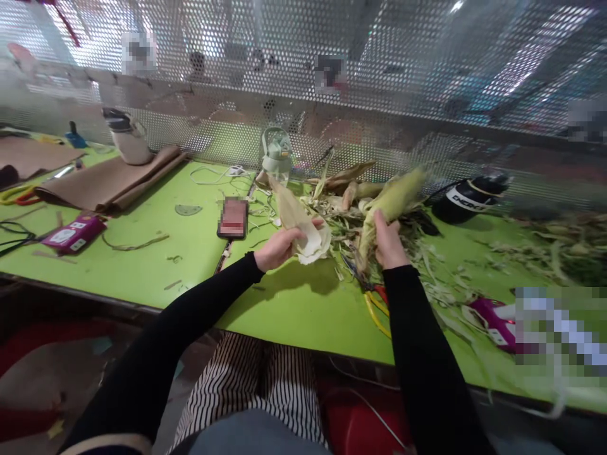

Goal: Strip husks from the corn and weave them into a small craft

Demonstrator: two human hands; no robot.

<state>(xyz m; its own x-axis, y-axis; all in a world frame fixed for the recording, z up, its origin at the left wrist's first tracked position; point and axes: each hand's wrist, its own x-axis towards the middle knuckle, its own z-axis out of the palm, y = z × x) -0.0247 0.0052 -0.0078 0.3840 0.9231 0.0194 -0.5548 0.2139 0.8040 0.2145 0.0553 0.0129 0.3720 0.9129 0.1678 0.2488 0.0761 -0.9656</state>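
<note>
On my head feed, the pale corn husks might tear if the left hand tugs hard, or the greener husk bundle could snag the nearby scissors. Left and right hand are apart, each clamped on its husks above the green tabletop, arms reaching over its near edge.

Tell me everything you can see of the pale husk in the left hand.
The pale husk is cream to yellowish, thin and leaf-like, apparently in more than one layer. Its narrow tip points up and slightly left in the view; the wider lower end flares out with curled, wavy edges. The left hand grips it around the middle, over the green table, to the right of the phone.
</note>
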